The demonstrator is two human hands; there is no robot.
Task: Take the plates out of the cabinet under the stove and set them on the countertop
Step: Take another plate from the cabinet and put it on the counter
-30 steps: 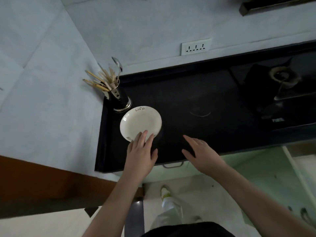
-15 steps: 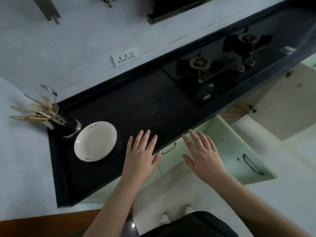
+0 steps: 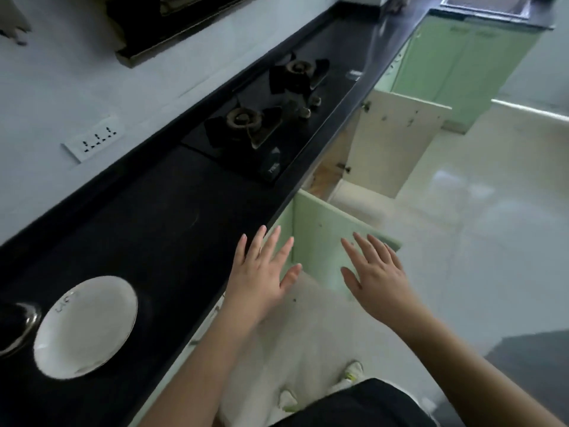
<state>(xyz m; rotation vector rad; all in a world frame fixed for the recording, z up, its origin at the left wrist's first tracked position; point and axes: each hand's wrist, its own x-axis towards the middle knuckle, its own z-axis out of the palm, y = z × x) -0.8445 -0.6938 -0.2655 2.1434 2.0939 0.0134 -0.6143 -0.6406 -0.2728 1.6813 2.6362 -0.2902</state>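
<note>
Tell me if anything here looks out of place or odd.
Nothing looks spilled or broken. Both cabinet doors under the stove stand wide open into the walkway, which fits the task. One white plate sits flat on the black countertop. The left hand and right hand are empty.

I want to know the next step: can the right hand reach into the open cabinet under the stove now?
Probably yes. The right hand is open, holds nothing, and both cabinet doors stand swung open. The nearer door lies just before the fingers, so the hand must pass around it. The cabinet's inside is hidden.
</note>
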